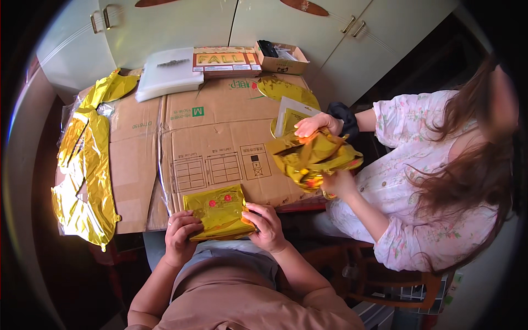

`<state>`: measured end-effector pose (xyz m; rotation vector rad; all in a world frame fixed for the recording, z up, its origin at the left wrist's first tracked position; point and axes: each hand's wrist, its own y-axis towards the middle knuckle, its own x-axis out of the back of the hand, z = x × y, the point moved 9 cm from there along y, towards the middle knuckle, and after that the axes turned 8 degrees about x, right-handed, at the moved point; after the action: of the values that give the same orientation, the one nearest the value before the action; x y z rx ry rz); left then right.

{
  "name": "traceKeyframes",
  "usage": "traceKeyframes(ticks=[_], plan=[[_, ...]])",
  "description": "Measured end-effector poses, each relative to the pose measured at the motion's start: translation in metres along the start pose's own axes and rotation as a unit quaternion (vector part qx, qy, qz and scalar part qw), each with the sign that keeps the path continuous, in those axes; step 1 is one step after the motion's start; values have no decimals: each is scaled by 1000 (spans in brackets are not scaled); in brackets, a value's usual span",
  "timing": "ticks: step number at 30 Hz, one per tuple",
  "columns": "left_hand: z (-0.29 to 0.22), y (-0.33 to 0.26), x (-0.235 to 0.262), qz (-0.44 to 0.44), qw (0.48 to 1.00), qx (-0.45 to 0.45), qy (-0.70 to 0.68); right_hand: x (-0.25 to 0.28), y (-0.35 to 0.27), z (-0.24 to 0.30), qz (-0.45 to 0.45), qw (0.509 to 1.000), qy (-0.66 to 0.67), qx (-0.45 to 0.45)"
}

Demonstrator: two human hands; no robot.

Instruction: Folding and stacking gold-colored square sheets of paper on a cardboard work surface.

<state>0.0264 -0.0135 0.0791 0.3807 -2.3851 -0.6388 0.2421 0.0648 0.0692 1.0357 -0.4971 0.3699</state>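
Packet of gold foil [220,220], folded to a near-rectangle, at the near edge of the flattened cardboard [132,181], directly before my torso. My left hand [183,234] clamps its left lower corner under curled fingers; my right hand [268,228] pinches its right edge. Orange shows at my right fingertips, its nature unclear. Whether the packet rests on the cardboard or is lifted just off it, I cannot tell.

Likely faults, in my judgement: unequal pull between my hands could skew the layers or open the folds, since smooth film slips on itself; too hard a pinch could crease or tear the thin sheet; and with its lower part over my lap, a loosened hold could let it slide off.

Materials: the foil is mirror-bright and finely wrinkled, bearing two round red marks [213,203]. To the left, a long gold foil balloon [99,148] lies slack and puckered. To the right, a co-worker's hands [318,125] handle a crumpled gold foil bundle [313,159]. Beyond lies a smooth, translucent stack of plastic sleeves [168,77]; the cardboard is matt, creased and printed.
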Motion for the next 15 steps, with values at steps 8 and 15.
traceKeyframes(ticks=[8, 15], plan=[[1, 0, -1, -3, 1000, -3, 10, -1, -2, -2, -3, 1000, 5, -4], [2, -1, -1, -9, 1000, -5, 8, -2, -2, -2, -4, 1000, 1, -1]])
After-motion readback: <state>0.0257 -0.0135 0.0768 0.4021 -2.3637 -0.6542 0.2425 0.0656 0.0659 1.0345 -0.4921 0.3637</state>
